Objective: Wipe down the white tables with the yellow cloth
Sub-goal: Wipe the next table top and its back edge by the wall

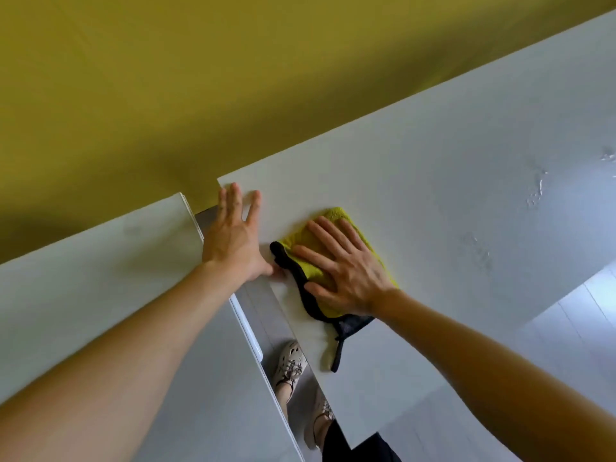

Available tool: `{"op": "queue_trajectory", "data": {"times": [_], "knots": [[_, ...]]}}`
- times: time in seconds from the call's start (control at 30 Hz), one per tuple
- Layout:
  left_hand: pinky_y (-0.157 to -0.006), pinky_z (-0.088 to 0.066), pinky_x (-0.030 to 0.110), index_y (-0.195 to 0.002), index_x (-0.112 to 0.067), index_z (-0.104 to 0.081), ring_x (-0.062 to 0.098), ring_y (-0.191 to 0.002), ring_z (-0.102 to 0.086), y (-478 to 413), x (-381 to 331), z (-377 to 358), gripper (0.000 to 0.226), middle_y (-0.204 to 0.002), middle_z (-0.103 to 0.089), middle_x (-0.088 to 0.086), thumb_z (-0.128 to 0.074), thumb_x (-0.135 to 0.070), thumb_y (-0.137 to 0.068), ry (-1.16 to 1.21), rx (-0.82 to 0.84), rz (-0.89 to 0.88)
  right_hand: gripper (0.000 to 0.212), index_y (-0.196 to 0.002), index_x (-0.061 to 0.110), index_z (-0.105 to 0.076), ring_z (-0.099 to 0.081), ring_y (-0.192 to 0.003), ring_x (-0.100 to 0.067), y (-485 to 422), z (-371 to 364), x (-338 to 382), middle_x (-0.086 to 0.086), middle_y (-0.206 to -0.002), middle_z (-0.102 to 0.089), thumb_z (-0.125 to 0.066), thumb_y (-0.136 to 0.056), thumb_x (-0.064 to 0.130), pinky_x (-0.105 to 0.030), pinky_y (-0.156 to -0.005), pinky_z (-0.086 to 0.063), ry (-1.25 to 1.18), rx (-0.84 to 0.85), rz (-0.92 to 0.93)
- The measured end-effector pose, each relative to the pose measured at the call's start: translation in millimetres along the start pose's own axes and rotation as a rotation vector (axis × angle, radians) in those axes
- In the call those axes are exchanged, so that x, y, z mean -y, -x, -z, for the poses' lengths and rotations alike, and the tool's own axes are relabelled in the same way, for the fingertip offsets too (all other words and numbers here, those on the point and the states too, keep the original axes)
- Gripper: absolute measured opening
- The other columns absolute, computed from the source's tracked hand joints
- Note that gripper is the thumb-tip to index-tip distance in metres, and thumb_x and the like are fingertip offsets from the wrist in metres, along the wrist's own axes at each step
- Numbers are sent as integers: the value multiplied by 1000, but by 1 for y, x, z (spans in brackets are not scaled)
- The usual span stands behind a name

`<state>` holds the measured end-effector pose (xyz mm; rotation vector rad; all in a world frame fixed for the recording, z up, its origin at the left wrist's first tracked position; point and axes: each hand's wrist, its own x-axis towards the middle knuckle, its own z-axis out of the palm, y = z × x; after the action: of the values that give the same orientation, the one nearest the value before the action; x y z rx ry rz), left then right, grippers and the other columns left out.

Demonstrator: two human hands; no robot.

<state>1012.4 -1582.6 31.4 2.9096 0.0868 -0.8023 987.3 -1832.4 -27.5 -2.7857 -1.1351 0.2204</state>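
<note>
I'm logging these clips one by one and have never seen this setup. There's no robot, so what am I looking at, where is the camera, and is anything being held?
There is no machine here. A person wears a camera on the head, so this single picture looks forward and down along both of their bare arms.

The right hand lies flat, fingers spread, pressing a yellow cloth with a black border onto a white table. Nothing is gripped; the cloth is only pushed by the palm. The left hand rests open on the same table near its left edge, touching no object.

A second white table stands to the left. Between the two, the person's shoes show below. Faint wet streaks mark the table on the right, and a yellow-green wall is behind.
</note>
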Motion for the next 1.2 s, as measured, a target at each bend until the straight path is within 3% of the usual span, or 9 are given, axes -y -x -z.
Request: {"op": "queue_trajectory", "data": {"times": [0.1,0.2,0.27,0.4,0.5,0.7,0.93,1.0,1.2], "knots": [[-135,-8,44,-169,-20,22,38,-164,25,-4,-2,1,178,-176,28,20,-86,-91,-46,-5,11,4,67,-167,37,-39,-15,-168,-34,-53,12,-81,-13,-179,-22,-44,-106,65,-63,-133,-14,-17,-160,-335],[-136,-5,45,-169,-20,24,39,-163,27,-7,0,-2,179,-175,31,20,-85,-92,-46,-19,13,10,74,-172,39,-22,-1,-169,-28,-89,30,-130,-8,-183,-6,-33,-104,68,-59,-135,-4,-39,-139,-691],[-137,-9,49,-170,-20,22,39,-164,26,-9,-1,-4,181,-175,31,19,-90,-87,-44,7,17,19,76,-174,38,-10,6,-169,-29,-96,26,-110,-6,-183,2,-31,-105,63,-59,-135,-3,-18,-110,-648],[-133,-17,61,-171,-15,12,37,-167,15,-7,-5,-4,177,-179,19,18,-94,-82,-46,-25,-19,57,70,-174,35,-10,6,-169,-33,-85,4,-3,-7,-183,-1,-35,-112,56,-62,-134,-4,61,2,-80],[-130,-9,72,-170,-18,16,40,-167,13,7,4,-13,175,-179,18,20,-80,-96,-47,-39,-101,154,66,-174,37,-12,5,-169,-30,-87,4,4,-4,-183,-3,-31,-114,56,-60,-134,-6,63,-4,82],[-128,-4,75,-169,-6,18,43,-165,19,46,16,-56,178,-176,20,27,-25,-122,-42,152,-139,438,64,-172,39,-23,-2,-169,-28,-89,5,-7,-3,-182,-11,-38,-111,53,-61,-134,-10,9,-71,-49],[-131,-2,69,-167,-3,22,38,-163,30,54,28,-73,178,-174,31,22,-29,-121,-44,170,-112,419,70,-172,36,-22,-1,-169,-26,-103,14,-58,-3,-183,-7,-38,-105,49,-61,-134,-2,-52,-146,-620],[-131,-3,70,-168,-3,20,38,-164,28,55,28,-71,179,-175,29,23,-31,-120,-43,167,-106,412,73,-172,35,-22,-2,-169,-28,-101,15,-39,-4,-183,-9,-45,-104,48,-63,-133,-5,-20,-141,-494],[-131,-3,69,-167,-5,24,38,-164,27,55,31,-68,182,-175,31,21,-40,-119,-40,212,-67,401,65,-173,39,-19,-2,-169,-28,-97,7,10,-2,-182,-11,-40,-113,52,-61,-135,-7,90,-16,299]]}}
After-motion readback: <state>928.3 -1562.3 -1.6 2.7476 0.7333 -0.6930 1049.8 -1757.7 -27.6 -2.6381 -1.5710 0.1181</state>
